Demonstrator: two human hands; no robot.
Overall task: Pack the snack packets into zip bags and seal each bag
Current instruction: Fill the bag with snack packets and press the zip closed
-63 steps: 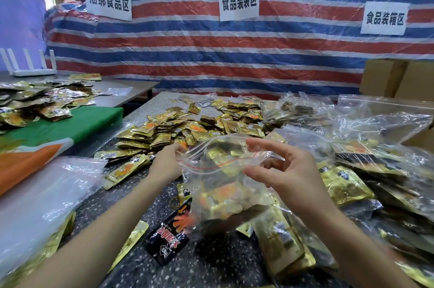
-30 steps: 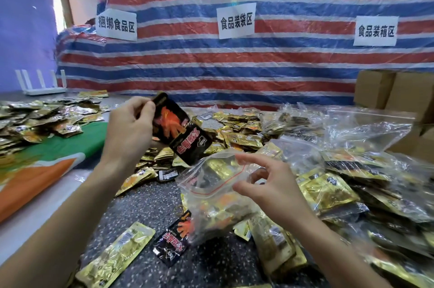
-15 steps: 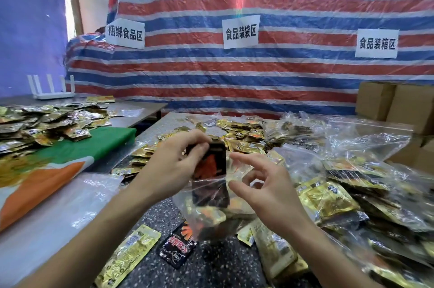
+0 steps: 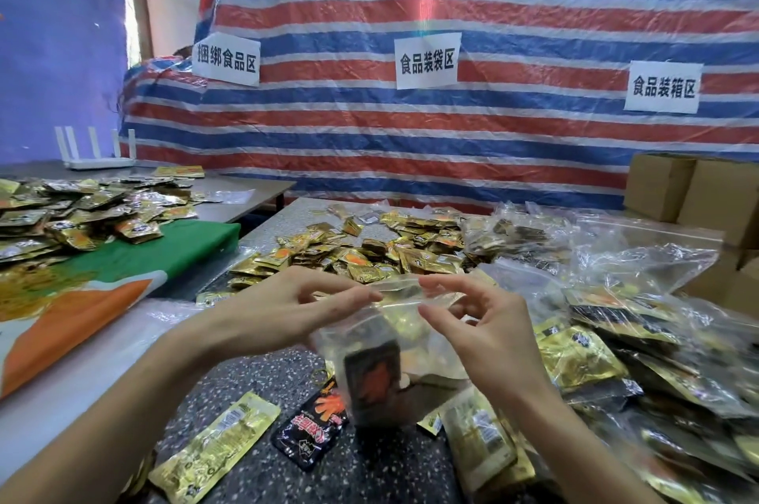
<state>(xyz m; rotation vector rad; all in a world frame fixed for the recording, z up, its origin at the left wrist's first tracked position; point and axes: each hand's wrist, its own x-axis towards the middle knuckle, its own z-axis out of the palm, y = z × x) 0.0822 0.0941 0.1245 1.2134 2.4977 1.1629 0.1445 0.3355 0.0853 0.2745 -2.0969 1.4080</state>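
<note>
A clear zip bag (image 4: 394, 343) hangs between my two hands above the speckled table (image 4: 263, 380). It holds gold packets and a black and orange snack packet (image 4: 371, 376). My left hand (image 4: 279, 310) pinches the bag's top edge at the left. My right hand (image 4: 484, 331) pinches the same edge at the right. A loose black packet (image 4: 310, 427) and a gold packet (image 4: 213, 452) lie on the table below the bag.
A heap of gold packets (image 4: 369, 253) covers the table's far half. Filled zip bags (image 4: 616, 331) pile up on the right, before cardboard boxes (image 4: 694, 191). More packets (image 4: 82, 212) lie on a table with a green cloth at the left.
My left hand picked a black packet off the table, pushed it down into the bag and let it go. That hand now pinches the bag's top edge.
</note>
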